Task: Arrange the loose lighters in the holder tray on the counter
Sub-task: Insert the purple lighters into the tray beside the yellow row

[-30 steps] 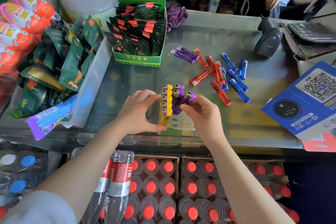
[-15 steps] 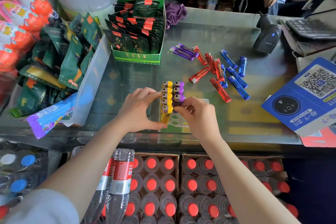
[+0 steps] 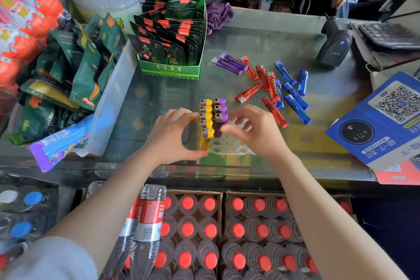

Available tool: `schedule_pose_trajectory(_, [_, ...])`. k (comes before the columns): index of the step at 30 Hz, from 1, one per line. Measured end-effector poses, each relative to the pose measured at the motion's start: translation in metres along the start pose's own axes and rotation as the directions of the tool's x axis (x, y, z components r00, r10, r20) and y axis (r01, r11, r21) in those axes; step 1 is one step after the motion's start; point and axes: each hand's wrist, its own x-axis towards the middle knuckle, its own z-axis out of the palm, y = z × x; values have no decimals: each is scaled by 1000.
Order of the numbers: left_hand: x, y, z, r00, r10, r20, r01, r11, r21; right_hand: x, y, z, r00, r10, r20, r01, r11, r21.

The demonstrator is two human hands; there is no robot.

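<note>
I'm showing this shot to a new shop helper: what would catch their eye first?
Probably the holder tray at the counter's near edge, with upright yellow lighters and purple lighters, the left hand steadying it. Next, the loose red lighters and blue lighters scattered beyond the right hand.

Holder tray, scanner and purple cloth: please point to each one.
Holder tray (image 3: pixel 234 146), head view, bare front holes.
Scanner (image 3: pixel 334 49), head view, its dark body.
Purple cloth (image 3: pixel 219 16), head view, its middle folds.

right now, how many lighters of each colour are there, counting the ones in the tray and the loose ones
yellow lighters: 5, all in the holder tray
purple lighters: 5 (3 in the tray, 2 loose)
red lighters: 5, loose
blue lighters: 5, loose
total: 20
</note>
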Motion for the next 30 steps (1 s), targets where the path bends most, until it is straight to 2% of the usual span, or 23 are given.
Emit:
schedule_pose_trajectory(2, [0, 1, -1, 1000, -12, 7, 12, 1000, -6, 15, 9, -5, 996, 71, -47, -69, 996, 50])
schedule_pose_trajectory(4, [0, 3, -2, 1000, -28, 12, 29, 999, -18, 35, 22, -5, 985, 141, -97, -143, 990, -8])
schedule_pose_trajectory(7, [0, 4, -2, 998, -56, 2, 56, 996, -63, 66, 37, 1, 984, 101, -146, -123, 982, -145])
schedule_pose_trajectory(11, [0, 2, -2, 999, -42, -23, 40, 997, -72, 102, 47, 13, 991, 38, -131, -78, 944, -319])
schedule_pose_trajectory(16, [0, -1, -1, 999, -19, -37, 16, 996, -83, 125, 40, 28, 991, 125, -49, -132, 850, -510])
schedule_pose_trajectory(18, [0, -2, 0, 999, -17, -40, 13, 996, -88, 132, 42, 27, 992, 117, -41, -120, 823, -556])
schedule_pose_trajectory(21, [0, -1, -1, 1000, -18, -24, 16, 997, -77, 140, 49, 27, 996, 86, -23, -84, 837, -541])
schedule_pose_trajectory(25, [0, 0, -1, 1000, -20, -7, 19, 997, -79, 139, 46, 25, 991, 133, -30, -129, 843, -522])
schedule_pose_trajectory(30, [0, 0, -2, 1000, -30, -3, 30, 996, -80, 134, 42, 19, 980, 183, 78, -110, 826, -553])
